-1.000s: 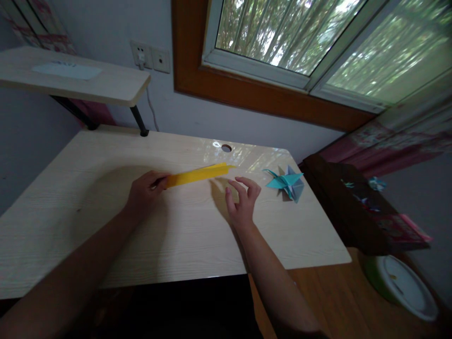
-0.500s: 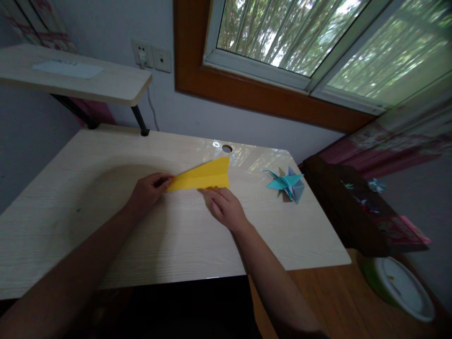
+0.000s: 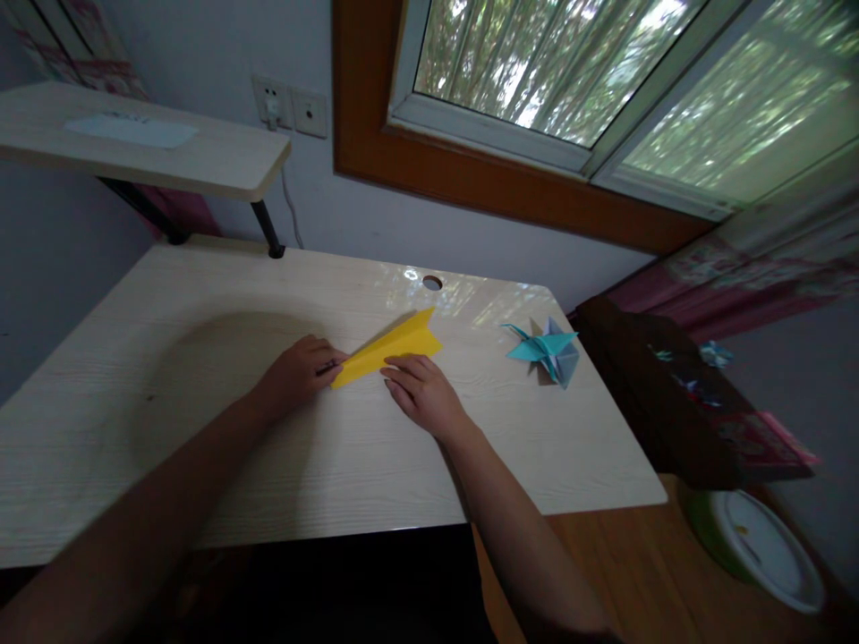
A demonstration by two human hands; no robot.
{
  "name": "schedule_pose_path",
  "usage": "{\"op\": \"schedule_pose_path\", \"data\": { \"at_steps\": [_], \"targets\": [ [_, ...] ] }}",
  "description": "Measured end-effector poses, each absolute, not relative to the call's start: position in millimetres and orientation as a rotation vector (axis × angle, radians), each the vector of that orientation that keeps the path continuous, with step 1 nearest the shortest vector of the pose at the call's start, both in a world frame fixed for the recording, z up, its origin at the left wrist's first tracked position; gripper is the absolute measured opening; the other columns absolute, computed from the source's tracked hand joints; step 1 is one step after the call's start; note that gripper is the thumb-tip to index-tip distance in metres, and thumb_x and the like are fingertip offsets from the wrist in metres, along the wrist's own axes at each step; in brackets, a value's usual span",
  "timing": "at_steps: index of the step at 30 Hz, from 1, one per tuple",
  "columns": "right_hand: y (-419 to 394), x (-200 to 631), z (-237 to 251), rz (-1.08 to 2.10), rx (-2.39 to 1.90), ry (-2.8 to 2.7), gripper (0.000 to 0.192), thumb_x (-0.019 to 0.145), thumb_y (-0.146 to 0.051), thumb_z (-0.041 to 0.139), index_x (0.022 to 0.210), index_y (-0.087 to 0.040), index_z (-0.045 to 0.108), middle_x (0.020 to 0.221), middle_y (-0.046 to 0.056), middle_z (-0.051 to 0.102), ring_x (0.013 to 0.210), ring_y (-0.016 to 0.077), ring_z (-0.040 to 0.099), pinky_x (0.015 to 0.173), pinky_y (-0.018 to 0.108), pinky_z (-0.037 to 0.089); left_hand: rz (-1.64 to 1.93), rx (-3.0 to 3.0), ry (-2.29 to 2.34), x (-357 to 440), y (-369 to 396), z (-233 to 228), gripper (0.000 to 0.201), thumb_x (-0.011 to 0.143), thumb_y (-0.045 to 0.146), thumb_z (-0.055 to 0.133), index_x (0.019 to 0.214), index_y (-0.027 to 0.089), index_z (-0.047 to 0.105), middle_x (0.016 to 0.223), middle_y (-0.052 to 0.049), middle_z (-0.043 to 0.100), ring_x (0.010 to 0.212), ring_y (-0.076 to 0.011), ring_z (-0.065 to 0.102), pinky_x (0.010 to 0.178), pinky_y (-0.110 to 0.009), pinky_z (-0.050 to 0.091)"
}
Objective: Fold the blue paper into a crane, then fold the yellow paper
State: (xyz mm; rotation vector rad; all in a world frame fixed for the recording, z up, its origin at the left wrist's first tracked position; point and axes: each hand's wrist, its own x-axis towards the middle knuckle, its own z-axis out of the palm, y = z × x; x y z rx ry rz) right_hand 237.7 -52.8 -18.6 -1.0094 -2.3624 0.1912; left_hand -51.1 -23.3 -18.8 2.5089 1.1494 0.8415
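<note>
Pale wood-grain desk fills the near half of the scene, set against a grey wall under a window with a brown wooden frame. Near the middle of the desk lies a folded yellow paper, a flat pointed wedge with its narrow tip toward the left and its wider end toward the far right. The left hand pinches that narrow tip, fingers closed together on the paper. The right hand rests just on the near side of the wedge, its fingers laid flat and together, the fingertips pressing on the paper's near edge. To the right of the hands, well apart from them, sits a blue origami crane on the desk. A round cable hole is beyond the paper. At the far left a raised shelf stands on black legs, with a wall socket behind it. On the floor at the right lies a green and white round object.
</note>
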Motion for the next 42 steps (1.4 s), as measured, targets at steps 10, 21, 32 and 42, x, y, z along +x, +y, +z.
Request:
{"op": "schedule_pose_path", "data": {
  "at_steps": [10,21,32,42],
  "targets": [
    [-51,240,-18,0.143,-1.136,-2.316,0.03,0.098,-0.024,0.059,0.127,-0.022,0.068,0.135,0.011,0.069,0.132,0.027,0.059,0.114,0.052,0.048,0.697,2.773,0.895,-44,-30,-18,0.038,0.102,0.024,0.051,0.138,0.023,0.063,0.123,-0.01,0.069,0.109,-0.0245,0.06,0.1,-0.043,0.05],
    [-51,242,-22,0.133,-1.254,-2.259,0.032,0.097,-0.025,0.06,0.128,-0.021,0.065,0.137,0.013,0.067,0.139,0.0296,0.054,0.115,0.057,0.045,0.621,2.836,0.844,-39,-36,-20,0.046,0.101,0.032,0.057,0.146,0.026,0.057,0.142,-0.007,0.065,0.13,-0.027,0.057,0.108,-0.046,0.045],
    [-56,245,-7,0.108,-1.123,-2.149,0.03,0.096,-0.014,0.053,0.12,-0.021,0.07,0.114,0.011,0.075,0.107,0.0253,0.066,0.097,0.047,0.055,0.57,2.858,0.871,-35,-46,-24,0.054,0.1,0.043,0.057,0.152,0.032,0.048,0.149,-0.004,0.059,0.14,-0.0298,0.049,0.112,-0.048,0.038],
    [-53,238,-18,0.119,-1.145,-2.321,0.034,0.099,-0.024,0.058,0.132,-0.024,0.067,0.136,0.008,0.069,0.139,0.0287,0.054,0.117,0.057,0.043,0.595,2.871,0.85,-34,-46,-27,0.046,0.101,0.037,0.056,0.147,0.03,0.055,0.146,-0.005,0.061,0.14,-0.0314,0.048,0.111,-0.05,0.04]
  ]
}}
